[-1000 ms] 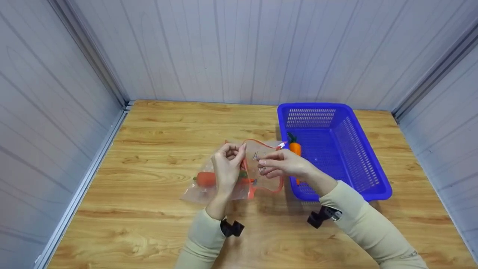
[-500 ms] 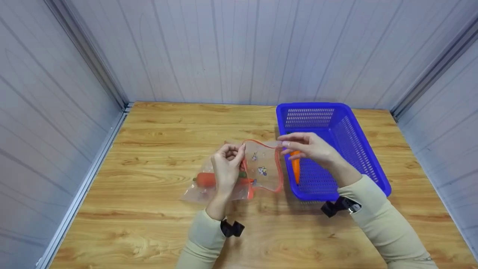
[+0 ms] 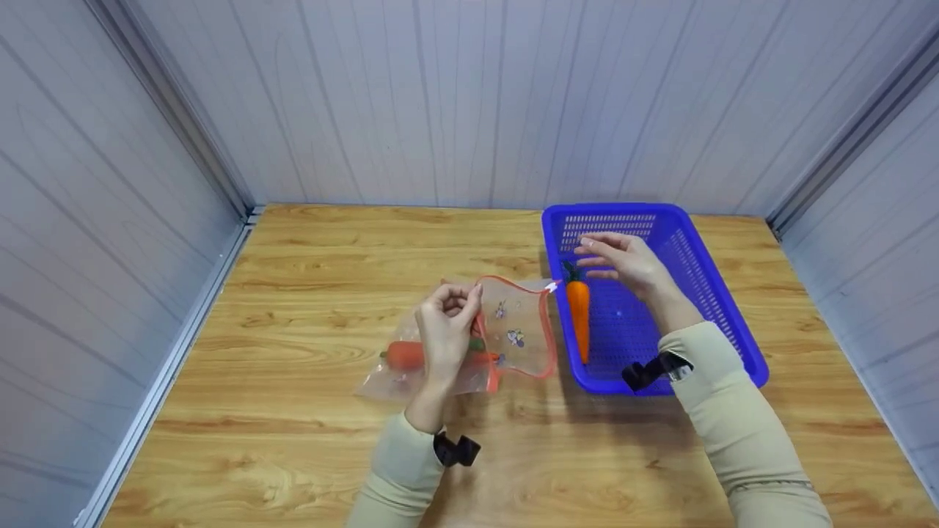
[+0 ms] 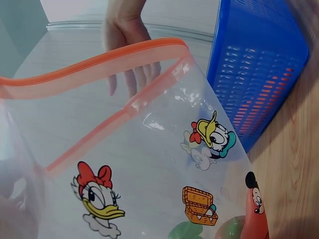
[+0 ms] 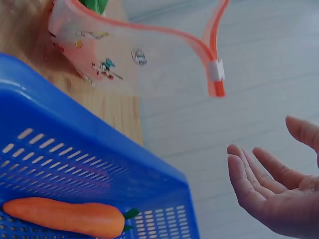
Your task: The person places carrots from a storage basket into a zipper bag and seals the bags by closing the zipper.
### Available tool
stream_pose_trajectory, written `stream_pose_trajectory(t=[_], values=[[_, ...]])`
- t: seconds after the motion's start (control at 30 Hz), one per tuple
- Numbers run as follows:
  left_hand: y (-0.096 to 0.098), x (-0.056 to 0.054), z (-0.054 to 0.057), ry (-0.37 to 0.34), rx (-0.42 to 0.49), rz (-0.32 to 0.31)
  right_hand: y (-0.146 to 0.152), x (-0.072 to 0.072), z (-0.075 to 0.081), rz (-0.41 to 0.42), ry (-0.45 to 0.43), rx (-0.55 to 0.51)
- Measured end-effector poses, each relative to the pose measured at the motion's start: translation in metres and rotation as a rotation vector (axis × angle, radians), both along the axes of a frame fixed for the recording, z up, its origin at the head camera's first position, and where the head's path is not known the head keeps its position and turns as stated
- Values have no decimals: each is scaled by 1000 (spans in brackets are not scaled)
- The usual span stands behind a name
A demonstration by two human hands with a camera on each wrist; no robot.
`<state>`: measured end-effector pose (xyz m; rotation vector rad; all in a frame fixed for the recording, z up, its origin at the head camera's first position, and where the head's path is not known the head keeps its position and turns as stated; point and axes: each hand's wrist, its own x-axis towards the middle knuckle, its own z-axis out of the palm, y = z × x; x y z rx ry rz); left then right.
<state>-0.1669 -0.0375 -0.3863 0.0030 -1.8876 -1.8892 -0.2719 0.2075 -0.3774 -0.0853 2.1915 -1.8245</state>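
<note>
My left hand (image 3: 446,323) pinches the orange rim of a clear zip bag (image 3: 517,323) printed with cartoon figures, its mouth spread wide. A white slider (image 5: 216,70) sits at the corner of the zip. Inside the bag lie a reddish-orange carrot (image 3: 403,354) and something green (image 4: 187,230). Over the blue basket (image 3: 704,286) hovers my right hand (image 3: 631,265), fingers relaxed and apart, holding nothing. Just below its fingertips an orange carrot (image 3: 578,315) with a dark green top lies along the basket's left wall.
The basket stands on the wood-grain table (image 3: 293,323), right beside the bag. Pale panel walls (image 3: 469,103) enclose the table at the back and both sides.
My right hand has moved from the bag's mouth rightward and away from me, over the basket. My left hand keeps its pinch on the bag, which stays in place.
</note>
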Motion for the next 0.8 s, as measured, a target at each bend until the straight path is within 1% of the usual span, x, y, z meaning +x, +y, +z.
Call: stream_pose_trajectory(t=[0.13, 0.23, 0.33, 0.43, 0.63, 0.7, 0.8], values=[[-2, -9, -16, 24, -1, -16, 8, -15, -11, -79, -70, -85], [-2, -16, -28, 45, -5, -21, 14, -26, -21, -138, -129, -148], [-2, -17, -27, 33, -11, -8, 21, -33, -31, -188, -194, -172], [-3, -16, -27, 19, -9, -7, 25, -38, -40, -221, -259, -182], [-3, -15, -24, 7, 12, -31, 30, -45, -57, -242, -342, -103], [-3, -12, -18, 9, 22, -40, 32, -47, -63, -259, -367, -79], [-2, -5, -8, 8, 30, -46, 35, -48, -71, -248, -406, -76]])
